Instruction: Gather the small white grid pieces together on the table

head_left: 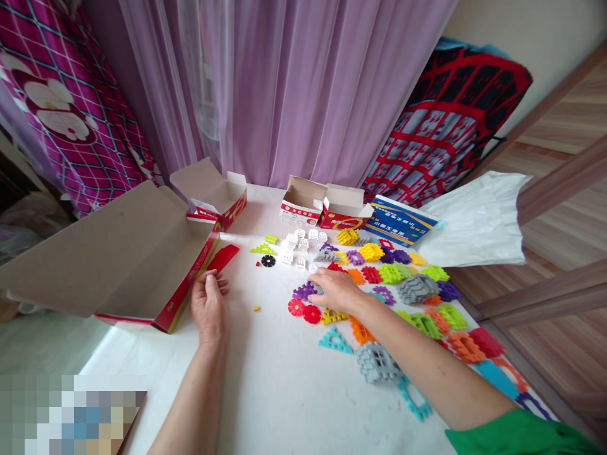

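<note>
Purple plastic, a notched flat piece (305, 291), lies on the white table (275, 379) just left of the right hand (337, 289), whose fingers curl loosely, tips down among small white blocks (296, 245); whether they pinch anything I cannot tell. The left hand (208, 306) rests half open, fingertips touching a flat red strip (222, 258) whose long axis runs far-right to near-left, beside the open cardboard box (114, 253).
</note>
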`<action>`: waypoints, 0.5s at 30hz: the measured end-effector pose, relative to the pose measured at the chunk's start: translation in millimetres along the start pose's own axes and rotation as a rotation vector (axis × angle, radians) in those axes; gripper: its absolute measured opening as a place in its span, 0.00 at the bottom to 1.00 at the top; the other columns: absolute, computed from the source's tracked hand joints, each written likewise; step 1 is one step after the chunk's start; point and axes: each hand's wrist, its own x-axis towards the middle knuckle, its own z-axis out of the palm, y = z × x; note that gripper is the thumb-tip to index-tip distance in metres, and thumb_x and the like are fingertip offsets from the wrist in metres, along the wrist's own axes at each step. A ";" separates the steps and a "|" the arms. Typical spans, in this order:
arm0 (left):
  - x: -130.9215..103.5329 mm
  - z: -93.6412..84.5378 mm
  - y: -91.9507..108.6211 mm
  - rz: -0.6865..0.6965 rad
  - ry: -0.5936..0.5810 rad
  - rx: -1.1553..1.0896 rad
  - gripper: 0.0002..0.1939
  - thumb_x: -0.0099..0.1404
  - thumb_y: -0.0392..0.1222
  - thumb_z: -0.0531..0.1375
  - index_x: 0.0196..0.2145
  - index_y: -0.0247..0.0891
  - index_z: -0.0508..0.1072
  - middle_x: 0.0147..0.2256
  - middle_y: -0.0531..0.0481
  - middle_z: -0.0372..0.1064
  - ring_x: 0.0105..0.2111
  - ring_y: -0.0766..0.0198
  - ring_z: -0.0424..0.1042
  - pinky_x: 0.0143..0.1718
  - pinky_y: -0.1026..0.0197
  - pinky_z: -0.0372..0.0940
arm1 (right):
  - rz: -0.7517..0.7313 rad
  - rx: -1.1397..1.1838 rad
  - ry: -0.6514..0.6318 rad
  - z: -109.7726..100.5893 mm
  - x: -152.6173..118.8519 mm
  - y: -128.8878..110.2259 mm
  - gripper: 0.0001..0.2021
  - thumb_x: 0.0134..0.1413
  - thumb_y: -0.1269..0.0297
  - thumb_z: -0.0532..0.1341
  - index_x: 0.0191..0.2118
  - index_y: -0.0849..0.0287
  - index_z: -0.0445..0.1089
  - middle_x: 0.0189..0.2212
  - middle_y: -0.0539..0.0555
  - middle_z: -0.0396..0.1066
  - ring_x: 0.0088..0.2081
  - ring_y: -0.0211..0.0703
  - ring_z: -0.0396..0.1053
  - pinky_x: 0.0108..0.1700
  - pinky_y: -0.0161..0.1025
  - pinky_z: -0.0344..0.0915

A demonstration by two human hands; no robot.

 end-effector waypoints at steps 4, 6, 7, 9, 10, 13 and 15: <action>0.0 -0.1 0.4 0.005 -0.001 0.010 0.12 0.62 0.49 0.56 0.36 0.38 0.70 0.32 0.51 0.68 0.26 0.71 0.68 0.26 0.68 0.63 | 0.017 -0.011 -0.016 4.7 -0.6 -3.1 0.19 0.51 0.53 0.61 0.47 0.54 0.72 0.46 0.56 0.70 0.45 0.49 0.69 0.40 0.37 0.59; -0.4 0.3 1.6 0.007 -0.005 0.013 0.12 0.62 0.49 0.56 0.36 0.38 0.70 0.33 0.51 0.68 0.26 0.71 0.68 0.26 0.68 0.64 | 0.022 -0.020 -0.023 5.7 -1.2 -4.2 0.20 0.51 0.51 0.61 0.48 0.54 0.72 0.46 0.56 0.70 0.45 0.49 0.69 0.39 0.38 0.59; -0.7 0.6 2.4 0.009 -0.006 0.015 0.12 0.62 0.49 0.56 0.36 0.38 0.70 0.33 0.51 0.68 0.26 0.71 0.68 0.26 0.68 0.64 | 0.020 -0.023 -0.017 5.8 -1.6 -4.6 0.21 0.50 0.51 0.62 0.48 0.55 0.71 0.47 0.57 0.70 0.45 0.49 0.69 0.39 0.38 0.60; -1.2 1.1 3.7 0.012 -0.006 0.025 0.12 0.62 0.49 0.56 0.36 0.38 0.70 0.33 0.51 0.68 0.26 0.70 0.69 0.26 0.68 0.64 | 0.004 -0.024 0.008 5.5 -2.1 -5.3 0.23 0.50 0.50 0.63 0.50 0.55 0.70 0.47 0.57 0.70 0.46 0.49 0.69 0.40 0.38 0.60; -1.4 1.3 4.2 0.013 -0.005 0.031 0.12 0.62 0.49 0.56 0.36 0.38 0.70 0.33 0.51 0.68 0.26 0.70 0.69 0.26 0.68 0.64 | -0.008 -0.026 0.016 5.3 -2.0 -5.6 0.23 0.49 0.50 0.63 0.50 0.55 0.69 0.47 0.57 0.70 0.46 0.49 0.69 0.40 0.38 0.60; -1.6 1.4 4.2 0.014 -0.004 0.043 0.12 0.62 0.49 0.56 0.36 0.38 0.69 0.33 0.51 0.69 0.26 0.70 0.69 0.27 0.67 0.64 | -0.046 -0.034 0.009 5.2 -0.4 -6.6 0.20 0.51 0.52 0.62 0.49 0.53 0.70 0.44 0.55 0.73 0.45 0.49 0.69 0.39 0.38 0.59; -1.5 0.9 3.1 0.014 -0.007 0.042 0.13 0.62 0.50 0.56 0.37 0.38 0.70 0.33 0.51 0.69 0.27 0.70 0.69 0.27 0.67 0.64 | -0.062 -0.036 -0.003 5.7 1.6 -7.7 0.17 0.52 0.53 0.61 0.46 0.52 0.71 0.42 0.54 0.74 0.44 0.48 0.70 0.38 0.38 0.59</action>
